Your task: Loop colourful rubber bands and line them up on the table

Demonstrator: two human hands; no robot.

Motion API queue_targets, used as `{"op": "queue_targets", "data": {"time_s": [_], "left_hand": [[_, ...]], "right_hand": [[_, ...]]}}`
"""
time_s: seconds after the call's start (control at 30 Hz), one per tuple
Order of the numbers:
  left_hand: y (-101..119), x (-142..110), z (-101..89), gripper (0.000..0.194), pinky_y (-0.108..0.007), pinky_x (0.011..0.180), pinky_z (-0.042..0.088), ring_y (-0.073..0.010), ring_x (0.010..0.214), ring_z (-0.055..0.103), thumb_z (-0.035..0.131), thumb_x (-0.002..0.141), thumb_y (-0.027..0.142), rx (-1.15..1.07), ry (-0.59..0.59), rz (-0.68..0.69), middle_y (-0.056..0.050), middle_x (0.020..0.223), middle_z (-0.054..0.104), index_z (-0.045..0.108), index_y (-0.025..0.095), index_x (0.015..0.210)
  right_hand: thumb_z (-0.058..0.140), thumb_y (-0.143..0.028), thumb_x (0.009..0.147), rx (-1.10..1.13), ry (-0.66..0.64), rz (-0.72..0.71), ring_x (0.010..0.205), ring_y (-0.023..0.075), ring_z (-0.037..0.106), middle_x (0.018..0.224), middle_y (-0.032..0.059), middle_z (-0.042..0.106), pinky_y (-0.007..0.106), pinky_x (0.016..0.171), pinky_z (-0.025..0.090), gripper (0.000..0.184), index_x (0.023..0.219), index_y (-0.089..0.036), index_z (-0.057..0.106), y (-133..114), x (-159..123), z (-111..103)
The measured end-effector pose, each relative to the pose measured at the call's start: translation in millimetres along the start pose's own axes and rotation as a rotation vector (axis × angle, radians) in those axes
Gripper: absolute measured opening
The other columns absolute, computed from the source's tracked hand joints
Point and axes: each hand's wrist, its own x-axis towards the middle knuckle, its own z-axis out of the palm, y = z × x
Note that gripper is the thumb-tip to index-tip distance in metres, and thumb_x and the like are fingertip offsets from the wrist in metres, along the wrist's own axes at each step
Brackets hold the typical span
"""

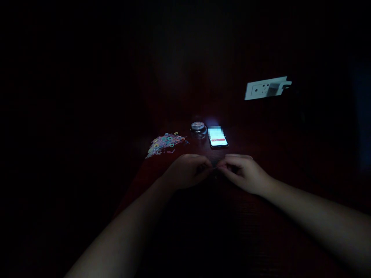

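Both hands and forearms are bare.

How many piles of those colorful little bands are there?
1: the pile of colorful bands lies on the table, to the left of the round container. The dark could hide more.

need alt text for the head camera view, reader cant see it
A person's left hand and right hand nearly meet over a dark red tabletop, seemingly pinching a tiny item too dim to identify. Beyond them sit a pile of small colourful bands, a round container and a lit phone, with a white socket panel at upper right; surroundings are dark.
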Motion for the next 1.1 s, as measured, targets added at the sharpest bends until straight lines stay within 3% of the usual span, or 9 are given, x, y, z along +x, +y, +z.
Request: {"op": "queue_targets", "data": {"time_s": [0.3, 0.67, 1.1], "left_hand": [[1.4, 0.7, -0.8, 0.011, -0.026, 0.066, 0.047, -0.0127, 0.071, 0.063, 0.057, 0.088, 0.025, 0.024, -0.01, 0.003, 0.0, 0.081, 0.069, 0.066, 0.02, 0.091], [2.5, 0.9, -1.1, 0.01, -0.027, 0.067, 0.046, -0.0136, 0.072, 0.063, 0.057, 0.089, 0.026, 0.037, -0.025, -0.003, 0.0, 0.082, 0.07, 0.065, 0.02, 0.09], [3.0, 3.0, -2.0, 0.012, -0.024, 0.068, 0.044, -0.0114, 0.073, 0.062, 0.057, 0.09, 0.027, 0.072, -0.076, 0.031, 0.001, 0.084, 0.07, 0.065, 0.019, 0.091]], "right_hand": [[0.057, -0.017, 0.083, 0.02, -0.051, 0.007, 0.062, 0.0116, 0.054, 0.08, 0.0015, 0.061, 0.023, 0.055, 0.042, 0.01, 0.092, -0.02, 0.06, 1.0, -2.0, 2.3], [0.054, -0.014, 0.084, 0.027, -0.07, 0.03, 0.063, 0.0122, 0.055, 0.075, 0.0007, 0.06, 0.023, 0.056, 0.042, 0.008, 0.082, -0.019, 0.059, 0.0, -1.2, 3.4], [0.054, -0.014, 0.083, 0.078, -0.135, 0.021, 0.064, 0.0129, 0.055, 0.079, 0.002, 0.061, 0.024, 0.056, 0.042, 0.008, 0.085, -0.018, 0.06, -1.1, -0.1, 2.2]]}}
